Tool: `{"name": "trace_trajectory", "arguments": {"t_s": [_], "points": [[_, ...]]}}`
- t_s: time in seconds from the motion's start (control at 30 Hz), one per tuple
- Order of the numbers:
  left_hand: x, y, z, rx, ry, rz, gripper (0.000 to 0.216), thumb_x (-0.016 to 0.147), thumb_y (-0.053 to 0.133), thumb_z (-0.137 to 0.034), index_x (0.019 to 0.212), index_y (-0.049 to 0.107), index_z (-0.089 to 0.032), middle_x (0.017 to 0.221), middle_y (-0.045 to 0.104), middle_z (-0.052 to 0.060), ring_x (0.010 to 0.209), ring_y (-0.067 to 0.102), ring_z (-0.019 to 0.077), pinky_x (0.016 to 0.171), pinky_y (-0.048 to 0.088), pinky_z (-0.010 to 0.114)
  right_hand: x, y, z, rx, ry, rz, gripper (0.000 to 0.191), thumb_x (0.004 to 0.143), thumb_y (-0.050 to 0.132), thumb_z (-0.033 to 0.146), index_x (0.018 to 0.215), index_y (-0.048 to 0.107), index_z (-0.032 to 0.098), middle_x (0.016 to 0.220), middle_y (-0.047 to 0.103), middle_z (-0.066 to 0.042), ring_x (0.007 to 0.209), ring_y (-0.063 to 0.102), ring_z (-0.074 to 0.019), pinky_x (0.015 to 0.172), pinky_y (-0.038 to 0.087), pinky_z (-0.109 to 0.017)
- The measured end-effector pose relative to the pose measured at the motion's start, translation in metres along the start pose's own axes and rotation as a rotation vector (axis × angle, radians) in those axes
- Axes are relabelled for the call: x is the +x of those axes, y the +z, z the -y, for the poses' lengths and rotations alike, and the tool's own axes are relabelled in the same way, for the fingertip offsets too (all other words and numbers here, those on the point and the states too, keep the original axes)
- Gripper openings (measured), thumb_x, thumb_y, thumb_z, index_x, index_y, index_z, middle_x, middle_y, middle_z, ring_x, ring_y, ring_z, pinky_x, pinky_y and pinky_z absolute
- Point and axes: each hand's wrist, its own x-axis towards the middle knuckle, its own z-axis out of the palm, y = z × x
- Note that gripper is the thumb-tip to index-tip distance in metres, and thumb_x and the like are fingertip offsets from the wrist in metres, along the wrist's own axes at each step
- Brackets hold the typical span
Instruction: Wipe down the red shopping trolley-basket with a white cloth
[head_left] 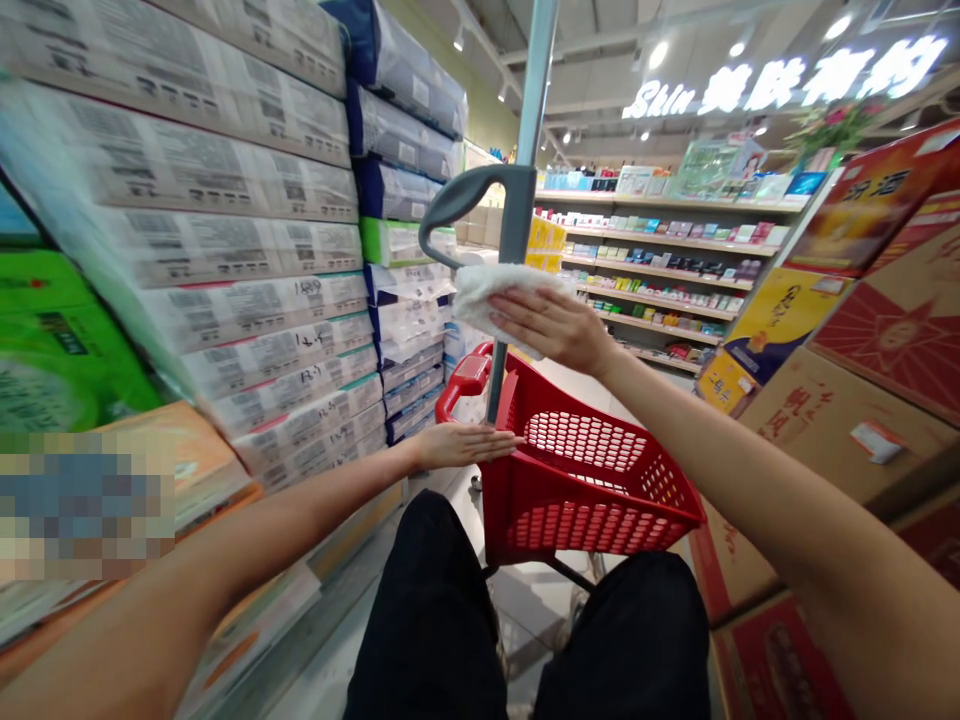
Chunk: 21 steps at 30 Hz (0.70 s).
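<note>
A folded white cloth (pixel 495 292) is pressed under the flat fingers of my right hand (pixel 551 318), against a grey upright pole (pixel 535 80). Just above the cloth, a grey curved hook-shaped handle (pixel 469 205) juts from the pole to the left. My left hand (pixel 465 443) lies with its fingers stretched out at the near left rim of a red shopping cart (pixel 600 515). The cart's red push handle (pixel 466 380) stands just beyond it. The right thumb is hidden behind the cloth.
Stacked wrapped packs (pixel 255 240) rise close on the left, with a green pack (pixel 60 340) in front. Drink cartons (pixel 862 400) are piled on the right. Shelves of small boxes (pixel 660 235) stand ahead. My knees (pixel 435 600) flank the cart's near side.
</note>
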Motion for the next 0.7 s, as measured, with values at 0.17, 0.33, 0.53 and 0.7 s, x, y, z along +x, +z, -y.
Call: {"name": "trace_trajectory", "arguments": {"t_s": [0.17, 0.33, 0.53, 0.7], "points": [[-0.003, 0.009, -0.005, 0.022, 0.046, -0.039, 0.057, 0.089, 0.038, -0.007, 0.144, 0.041, -0.023, 0.161, 0.019, -0.002, 0.146, 0.017, 0.0073, 0.12, 0.023, 0.019, -0.028, 0.045, 0.067, 0.104, -0.33, 0.055, 0.047, 0.097, 0.044, 0.017, 0.144, 0.042, 0.018, 0.143, 0.052, -0.004, 0.138, 0.042, -0.0124, 0.116, 0.038, -0.028], [-0.001, 0.004, -0.002, 0.085, 0.041, -0.037, 0.057, 0.091, 0.039, -0.009, 0.147, 0.037, -0.021, 0.161, 0.02, 0.0, 0.146, 0.019, 0.0093, 0.12, 0.024, 0.022, -0.002, 0.011, 0.008, 0.036, -0.414, 0.131, 0.051, 0.097, 0.044, 0.015, 0.146, 0.037, 0.023, 0.147, 0.047, 0.0, 0.138, 0.041, -0.0105, 0.118, 0.033, -0.029], [0.0, -0.005, 0.0, 0.028, 0.009, -0.008, 0.06, 0.09, 0.039, -0.006, 0.147, 0.037, -0.025, 0.161, 0.017, -0.005, 0.146, 0.015, 0.0065, 0.119, 0.024, 0.018, 0.014, -0.002, 0.0, 0.091, 0.019, 0.01, 0.065, 0.097, 0.042, 0.009, 0.152, 0.017, 0.031, 0.152, 0.04, 0.001, 0.141, 0.035, -0.0144, 0.121, 0.028, -0.04], [-0.002, -0.001, -0.004, -0.08, -0.008, 0.071, 0.06, 0.091, 0.034, -0.006, 0.148, 0.035, -0.028, 0.16, 0.017, -0.009, 0.145, 0.009, 0.0042, 0.119, 0.022, 0.017, -0.021, 0.033, 0.061, 0.22, -0.25, 0.103, 0.058, 0.097, 0.046, 0.017, 0.151, 0.026, 0.026, 0.143, 0.052, 0.0, 0.134, 0.046, -0.0103, 0.116, 0.037, -0.027]]}}
